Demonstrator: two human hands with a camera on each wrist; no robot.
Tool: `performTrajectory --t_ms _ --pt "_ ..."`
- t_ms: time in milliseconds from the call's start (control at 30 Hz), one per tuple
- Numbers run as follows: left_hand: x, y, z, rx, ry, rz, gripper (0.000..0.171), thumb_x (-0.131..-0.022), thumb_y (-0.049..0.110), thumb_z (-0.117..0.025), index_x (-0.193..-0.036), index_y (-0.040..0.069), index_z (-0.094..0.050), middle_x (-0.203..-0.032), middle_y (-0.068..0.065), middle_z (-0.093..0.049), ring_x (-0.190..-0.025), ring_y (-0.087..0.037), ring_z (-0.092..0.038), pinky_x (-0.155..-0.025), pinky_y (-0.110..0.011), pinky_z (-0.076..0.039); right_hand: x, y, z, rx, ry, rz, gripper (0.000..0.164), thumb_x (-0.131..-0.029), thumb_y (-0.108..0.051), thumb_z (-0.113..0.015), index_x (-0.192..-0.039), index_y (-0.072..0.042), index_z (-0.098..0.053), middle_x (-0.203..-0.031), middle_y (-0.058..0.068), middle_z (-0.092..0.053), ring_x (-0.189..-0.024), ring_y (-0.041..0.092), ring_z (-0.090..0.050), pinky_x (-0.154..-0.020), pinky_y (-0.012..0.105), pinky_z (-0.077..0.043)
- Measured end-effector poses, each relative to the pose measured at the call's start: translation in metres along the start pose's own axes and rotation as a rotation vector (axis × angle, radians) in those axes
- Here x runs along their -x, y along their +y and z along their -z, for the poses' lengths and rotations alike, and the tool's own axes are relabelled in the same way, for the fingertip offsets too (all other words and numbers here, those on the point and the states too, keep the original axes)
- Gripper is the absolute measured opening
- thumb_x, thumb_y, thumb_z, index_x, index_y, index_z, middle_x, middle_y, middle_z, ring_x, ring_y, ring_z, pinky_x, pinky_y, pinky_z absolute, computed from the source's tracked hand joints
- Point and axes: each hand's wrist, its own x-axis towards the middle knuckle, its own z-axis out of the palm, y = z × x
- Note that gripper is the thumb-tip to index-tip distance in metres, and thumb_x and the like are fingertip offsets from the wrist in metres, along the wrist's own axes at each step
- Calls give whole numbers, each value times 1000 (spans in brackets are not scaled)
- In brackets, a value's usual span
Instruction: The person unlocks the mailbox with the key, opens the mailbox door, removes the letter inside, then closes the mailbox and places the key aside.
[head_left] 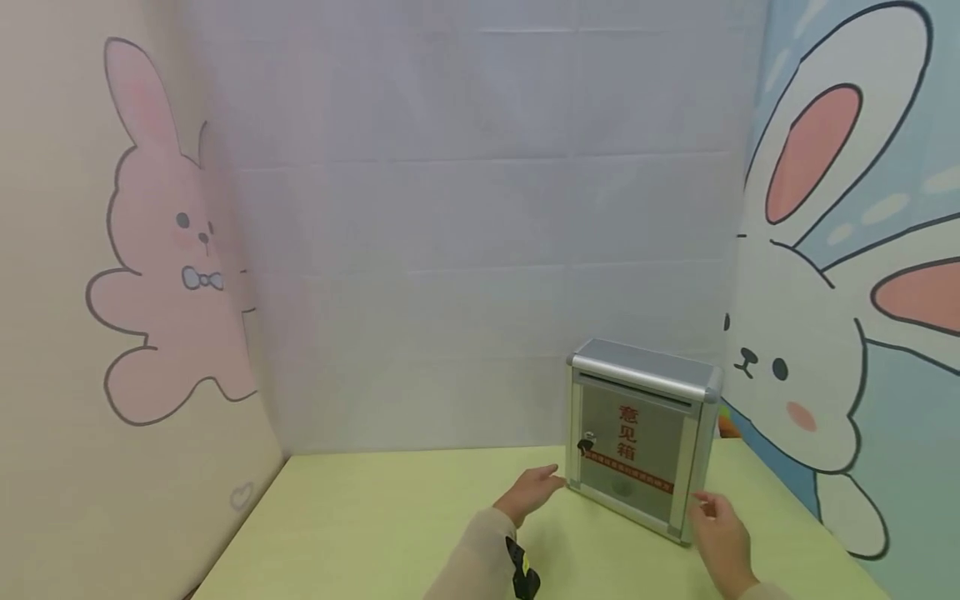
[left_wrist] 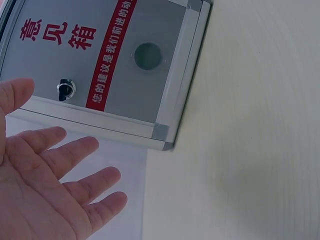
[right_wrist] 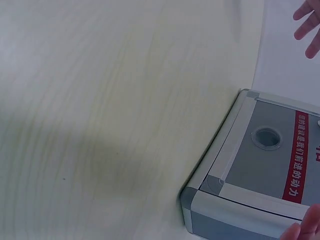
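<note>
A grey metal suggestion box with silver edges stands upright on the table, a slot near its top and red characters on its front. On its front, towards the left edge, is a lock with a black key. My left hand is beside the box's lower left edge, fingers spread and palm showing in the left wrist view, apart from the box there. By the lower right side is my right hand, fingers slightly bent; whether they touch the box I cannot tell. Only its fingertips show in the right wrist view.
The pale yellow table extends to the left of the box. A white backdrop rises behind it. Rabbit-printed panels stand on both sides, the right one close to the box. Something orange and green peeks out behind the box.
</note>
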Motion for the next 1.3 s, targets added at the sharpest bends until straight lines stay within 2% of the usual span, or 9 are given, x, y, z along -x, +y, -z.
performTrajectory --t_ms 100,200,300,367,567,800,1000,1133,1300 --pt "-6 3 1 18 11 -1 58 -96 26 -51 -141 -7 -38 -142 -27 -41 -131 -46 -35 -104 -57 -29 -5 0 4 -27 -12 -17 46 -92 -11 -43 -131 13 -37 -109 31 -53 -84 32 -56 -63 32 -41" --pt "-14 5 3 51 31 2 63 -95 28 -52 -145 -6 -32 -145 -27 -36 -133 -46 -31 -105 -58 -26 -10 -1 9 -44 -66 -26 55 -94 -13 -38 -142 11 -24 -124 35 -46 -100 41 -55 -73 38 -45" --pt "-23 5 3 75 77 1 70 -94 34 -54 -147 -3 -28 -148 -27 -32 -135 -46 -28 -105 -58 -26 -12 1 14 -61 -152 -54 60 -96 -15 -32 -146 12 -12 -137 37 -35 -121 49 -40 -89 51 -42" --pt "-29 8 3 87 108 4 72 -93 35 -55 -148 -1 -27 -149 -26 -30 -136 -46 -26 -106 -58 -25 -14 2 15 -65 -175 -68 60 -97 -15 -30 -146 12 -9 -140 38 -30 -126 51 -33 -97 57 -35" --pt "-47 32 -1 134 164 17 76 -92 30 -58 -150 0 -21 -152 -24 -25 -138 -44 -22 -107 -58 -21 -16 4 11 -70 -120 -63 57 -95 -13 -28 -145 12 -17 -140 37 -31 -127 49 -31 -102 58 -26" --pt "-56 56 -8 205 181 -14 82 -88 24 -63 -151 1 -16 -154 -22 -22 -139 -43 -21 -107 -57 -23 -13 3 1 -68 -73 -33 53 -95 -10 -32 -140 15 -26 -135 37 -37 -123 50 -34 -100 60 -27" --pt "-61 56 -12 208 216 -37 76 -86 23 -63 -148 0 -25 -150 -24 -28 -135 -44 -28 -105 -56 -28 -13 -1 -5 -93 -66 -53 50 -96 -11 -34 -139 15 -27 -132 37 -39 -123 50 -35 -101 60 -27" --pt "-64 54 -11 176 221 -41 75 -85 23 -63 -147 2 -28 -148 -23 -32 -133 -43 -32 -103 -56 -31 -17 -2 -3 -78 -112 -55 54 -95 -10 -34 -141 16 -22 -135 38 -34 -125 51 -32 -102 60 -25" --pt "-68 57 -7 146 211 -34 76 -84 27 -64 -147 2 -30 -145 -22 -37 -130 -43 -37 -102 -57 -33 -24 -6 0 -24 -182 -13 60 -93 -9 -35 -142 19 -14 -138 41 -29 -127 55 -27 -104 61 -23"
